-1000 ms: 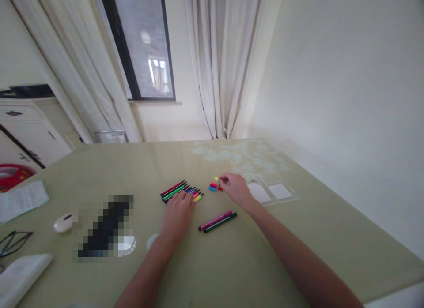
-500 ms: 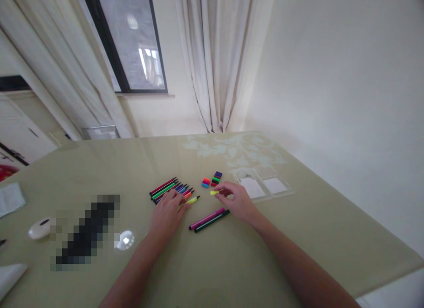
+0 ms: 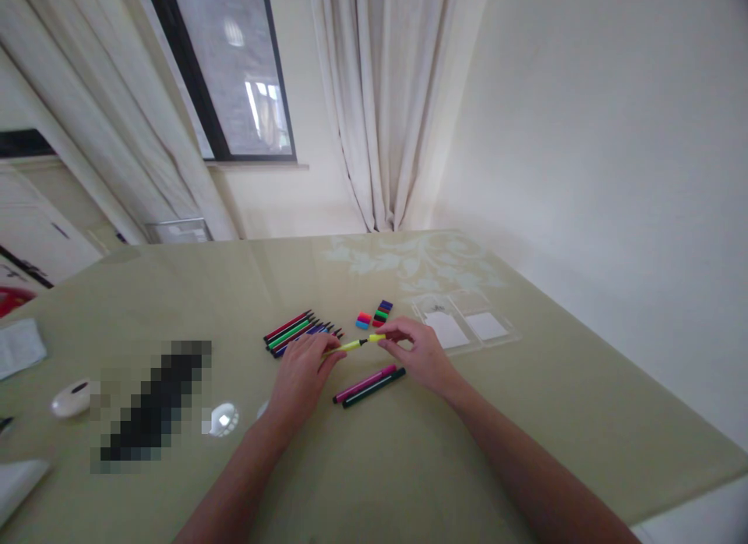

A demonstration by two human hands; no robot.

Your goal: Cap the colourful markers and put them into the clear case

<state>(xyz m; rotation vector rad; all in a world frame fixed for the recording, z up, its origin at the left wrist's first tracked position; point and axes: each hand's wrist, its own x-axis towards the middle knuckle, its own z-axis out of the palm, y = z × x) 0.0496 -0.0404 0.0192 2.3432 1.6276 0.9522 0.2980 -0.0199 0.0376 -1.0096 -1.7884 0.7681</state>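
Note:
Between finger and thumb, my left hand [image 3: 305, 369] grips a yellow marker [image 3: 351, 346] whose dark tip points right. My right hand [image 3: 418, 349] pinches a yellow cap [image 3: 377, 338], its mouth right at the marker's tip; whether they touch I cannot tell. Several uncapped markers [image 3: 291, 331] lie side by side behind my left hand, partly hidden by it. Loose coloured caps stand in two groups, a small one [image 3: 363, 320] and a longer row [image 3: 382, 313], beyond my right hand. Nearer to me lie a capped magenta marker [image 3: 363, 384] and a capped dark green marker [image 3: 374, 389].
An opened clear plastic case [image 3: 491, 326] with white inserts lies right of the caps. On the left of the table [image 3: 362, 482] are a white mouse-like object [image 3: 72, 398], a blurred-out dark item [image 3: 153, 404] and a folded pale cloth or paper [image 3: 22, 351].
My left hand has lifted the yellow marker off the table, and its tip has come up to the yellow cap. My right hand stays almost where it was.

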